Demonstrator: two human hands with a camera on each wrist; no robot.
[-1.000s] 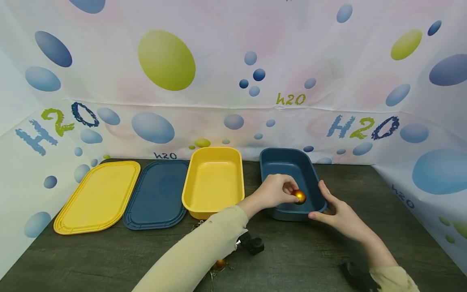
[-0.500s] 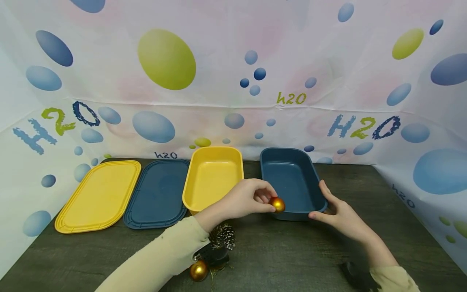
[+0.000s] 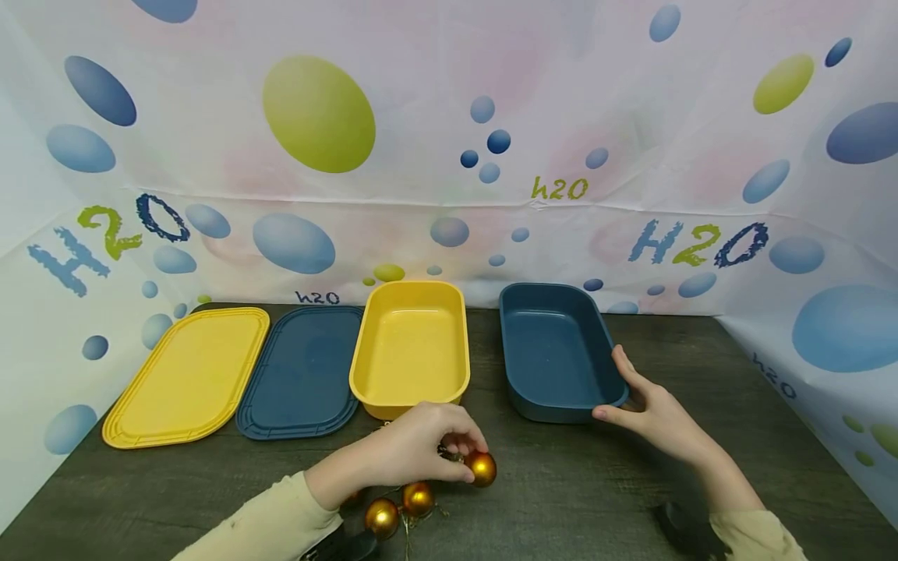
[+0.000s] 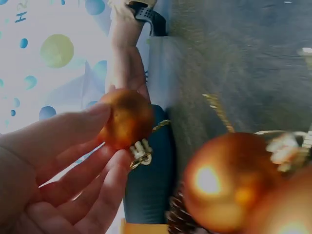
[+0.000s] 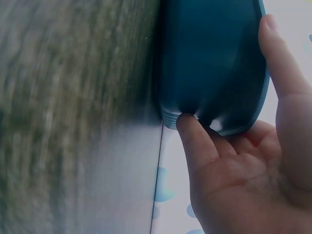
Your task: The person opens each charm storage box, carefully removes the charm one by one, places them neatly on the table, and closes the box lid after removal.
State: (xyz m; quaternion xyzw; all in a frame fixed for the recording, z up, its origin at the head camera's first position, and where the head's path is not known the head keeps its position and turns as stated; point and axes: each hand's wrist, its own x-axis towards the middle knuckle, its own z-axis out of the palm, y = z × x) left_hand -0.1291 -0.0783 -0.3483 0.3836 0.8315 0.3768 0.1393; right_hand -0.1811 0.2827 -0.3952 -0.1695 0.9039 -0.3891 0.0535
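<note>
Cream and black worn

Behind the left hand (image 3: 414, 444) is a long cream sleeve (image 3: 259, 518), and under its cuff (image 3: 313, 500) a black device (image 3: 359, 545) with a rounded end. Behind the right hand (image 3: 651, 414) is a right sleeve (image 3: 754, 538) of same cream, with a black band (image 4: 145, 14) bearing small dots.

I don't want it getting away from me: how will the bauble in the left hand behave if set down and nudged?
The bauble would probably roll, being round, though its cap might check it. Its smooth, shiny surface may be slippery. The left hand's fingertip hold suggests it's light.
</note>
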